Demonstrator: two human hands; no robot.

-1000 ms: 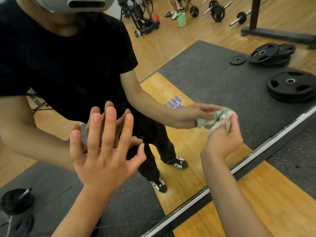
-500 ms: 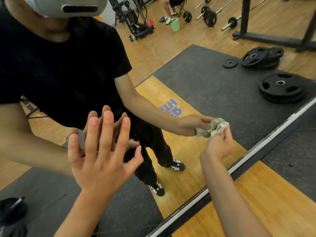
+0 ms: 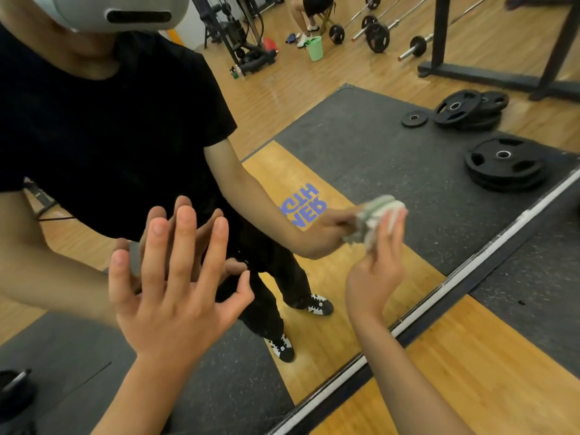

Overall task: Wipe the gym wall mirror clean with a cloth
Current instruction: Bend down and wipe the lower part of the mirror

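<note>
The wall mirror (image 3: 361, 136) fills most of the view and reflects me and the gym floor. My left hand (image 3: 175, 290) lies flat against the glass with its fingers spread and straight, meeting its own reflection. My right hand (image 3: 375, 274) grips a crumpled pale green-white cloth (image 3: 378, 219) and holds it against the mirror low on the right, just above the bottom frame. The cloth is blurred.
The mirror's metal bottom frame (image 3: 439, 287) runs diagonally from lower left to right edge. Below it lie wooden floor (image 3: 470, 365) and black rubber matting (image 3: 533, 284). Reflected in the glass are weight plates (image 3: 505, 164), barbells, a rack, a green bucket (image 3: 314, 48) and a seated person.
My right hand with the cloth has slid a little left and down across the glass, then turned slightly. My left hand has stayed pressed on the mirror. The view has shifted a bit.
</note>
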